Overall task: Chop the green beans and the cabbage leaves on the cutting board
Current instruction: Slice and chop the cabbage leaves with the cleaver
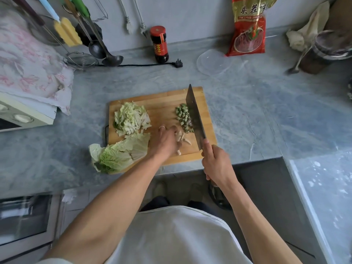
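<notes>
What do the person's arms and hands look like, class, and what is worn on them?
Both forearms are bare, with no sleeves in view. The left hand wears a thin silver ring on one finger. The right hand shows no jewellery.

Soft, even daylight fills the scene, moderately bright and slightly cool, with no harsh highlights. Shadows are faint and diffuse; only a thin dark edge shows under the pale wooden cutting board [167, 100] on the grey marbled stone counter [247, 115]. A mild sheen lies on the round clear plastic lid [213, 62] and on the glossy red noodle packet [247, 35]. The wide-angle lens bends straight lines strongly towards the corners, so the counter edges bow. The centre is fairly sharp, but the person's left hand [167, 141] is smeared by motion blur, and the dark glass jar [323, 50] at far right is soft and blurred.
</notes>
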`<control>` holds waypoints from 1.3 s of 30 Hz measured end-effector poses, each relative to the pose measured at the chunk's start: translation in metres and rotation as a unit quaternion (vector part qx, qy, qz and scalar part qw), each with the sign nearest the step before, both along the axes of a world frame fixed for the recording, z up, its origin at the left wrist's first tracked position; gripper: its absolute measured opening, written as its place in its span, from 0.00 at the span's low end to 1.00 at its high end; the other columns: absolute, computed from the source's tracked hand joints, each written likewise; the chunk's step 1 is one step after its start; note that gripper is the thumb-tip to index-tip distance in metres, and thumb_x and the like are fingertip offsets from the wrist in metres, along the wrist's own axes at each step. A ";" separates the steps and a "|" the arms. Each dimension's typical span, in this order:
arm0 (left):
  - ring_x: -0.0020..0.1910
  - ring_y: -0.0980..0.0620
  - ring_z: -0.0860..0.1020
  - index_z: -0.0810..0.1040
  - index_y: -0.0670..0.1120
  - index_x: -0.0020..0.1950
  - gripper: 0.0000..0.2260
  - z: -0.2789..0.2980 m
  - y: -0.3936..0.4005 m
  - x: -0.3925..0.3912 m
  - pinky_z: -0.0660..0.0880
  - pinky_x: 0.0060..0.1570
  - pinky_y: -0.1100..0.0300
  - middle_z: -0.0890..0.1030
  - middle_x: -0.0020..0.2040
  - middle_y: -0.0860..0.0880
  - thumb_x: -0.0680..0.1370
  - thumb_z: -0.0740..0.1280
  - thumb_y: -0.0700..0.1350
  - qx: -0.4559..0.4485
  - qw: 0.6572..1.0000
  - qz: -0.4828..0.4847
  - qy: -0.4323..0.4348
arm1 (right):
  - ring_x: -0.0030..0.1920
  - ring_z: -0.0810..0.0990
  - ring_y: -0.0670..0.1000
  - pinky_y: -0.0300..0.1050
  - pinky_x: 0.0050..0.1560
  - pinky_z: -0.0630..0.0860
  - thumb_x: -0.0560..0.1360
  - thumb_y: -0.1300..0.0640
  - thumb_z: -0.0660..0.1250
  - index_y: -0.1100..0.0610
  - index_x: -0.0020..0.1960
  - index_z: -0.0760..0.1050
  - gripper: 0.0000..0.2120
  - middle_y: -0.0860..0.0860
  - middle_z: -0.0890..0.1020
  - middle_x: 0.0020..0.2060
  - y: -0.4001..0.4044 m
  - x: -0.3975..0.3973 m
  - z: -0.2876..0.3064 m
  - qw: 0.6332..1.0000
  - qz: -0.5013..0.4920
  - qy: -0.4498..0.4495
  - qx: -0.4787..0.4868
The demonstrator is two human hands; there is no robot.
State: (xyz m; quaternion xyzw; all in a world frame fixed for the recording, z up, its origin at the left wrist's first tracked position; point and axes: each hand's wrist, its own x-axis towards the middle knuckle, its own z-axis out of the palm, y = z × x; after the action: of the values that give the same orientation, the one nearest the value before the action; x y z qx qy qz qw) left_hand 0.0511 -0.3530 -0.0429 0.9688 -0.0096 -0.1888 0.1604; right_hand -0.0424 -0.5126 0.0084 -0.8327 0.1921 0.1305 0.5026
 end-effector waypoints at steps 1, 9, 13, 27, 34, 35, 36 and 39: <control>0.57 0.46 0.76 0.75 0.54 0.64 0.20 -0.001 0.002 0.001 0.80 0.49 0.53 0.72 0.64 0.45 0.74 0.74 0.50 -0.009 1.000 0.002 -0.002 | 0.26 0.76 0.55 0.39 0.20 0.69 0.83 0.39 0.49 0.66 0.43 0.73 0.32 0.59 0.77 0.33 0.001 0.002 0.000 1.000 0.002 0.001 0.004; 0.40 0.55 0.80 0.78 0.49 0.59 0.14 0.010 0.024 0.015 0.74 0.29 0.63 0.80 0.58 0.50 0.75 0.71 0.39 -0.230 0.960 0.154 0.044 | 0.29 0.76 0.59 0.46 0.27 0.71 0.83 0.38 0.49 0.66 0.43 0.73 0.32 0.58 0.76 0.31 0.012 0.015 0.003 1.000 0.015 -0.011 0.007; 0.41 0.52 0.82 0.77 0.49 0.59 0.14 0.028 0.055 0.035 0.78 0.34 0.61 0.79 0.55 0.50 0.75 0.71 0.37 -0.290 0.927 0.234 0.033 | 0.26 0.75 0.57 0.49 0.26 0.73 0.82 0.36 0.50 0.65 0.43 0.73 0.33 0.57 0.76 0.30 0.022 0.028 0.003 1.000 0.019 -0.001 0.010; 0.67 0.47 0.73 0.79 0.46 0.64 0.17 0.034 0.109 0.062 0.68 0.67 0.56 0.78 0.65 0.49 0.76 0.72 0.40 -0.052 0.983 -0.038 -0.173 | 0.22 0.74 0.50 0.45 0.22 0.73 0.83 0.39 0.51 0.68 0.43 0.73 0.32 0.60 0.77 0.31 0.047 0.048 0.008 0.999 0.033 0.008 -0.018; 0.78 0.46 0.55 0.66 0.59 0.76 0.34 0.013 0.072 0.023 0.59 0.75 0.45 0.56 0.80 0.49 0.72 0.73 0.59 0.057 0.911 -0.405 -0.039 | 0.29 0.73 0.62 0.53 0.33 0.75 0.81 0.38 0.50 0.67 0.44 0.73 0.32 0.63 0.76 0.31 0.026 0.033 0.007 0.999 0.002 -0.005 -0.034; 0.79 0.45 0.52 0.60 0.60 0.78 0.37 0.007 0.068 0.023 0.57 0.75 0.44 0.51 0.81 0.49 0.72 0.71 0.63 0.103 0.890 -0.442 -0.030 | 0.28 0.73 0.59 0.49 0.32 0.73 0.80 0.37 0.50 0.66 0.46 0.74 0.32 0.61 0.75 0.30 0.022 0.030 0.007 1.000 -0.007 0.002 -0.025; 0.79 0.45 0.51 0.58 0.60 0.78 0.39 0.002 0.064 0.024 0.56 0.75 0.43 0.49 0.82 0.48 0.72 0.70 0.66 0.124 0.873 -0.471 -0.032 | 0.27 0.72 0.57 0.46 0.30 0.71 0.80 0.37 0.50 0.66 0.46 0.74 0.32 0.59 0.75 0.30 0.019 0.026 0.006 1.000 -0.016 0.006 -0.019; 0.79 0.43 0.54 0.61 0.56 0.78 0.33 -0.006 0.054 0.030 0.59 0.76 0.43 0.53 0.81 0.45 0.76 0.64 0.65 0.112 0.833 -0.538 -0.061 | 0.22 0.73 0.53 0.41 0.23 0.66 0.82 0.38 0.50 0.68 0.44 0.72 0.33 0.58 0.74 0.29 0.015 0.018 0.008 0.999 -0.043 0.011 -0.026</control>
State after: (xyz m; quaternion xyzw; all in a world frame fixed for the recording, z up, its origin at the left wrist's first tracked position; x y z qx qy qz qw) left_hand 0.0812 -0.2987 -0.0486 0.8313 -0.5182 -0.1855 -0.0773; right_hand -0.0244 -0.4974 0.0161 -0.8353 0.2366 0.1131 0.4833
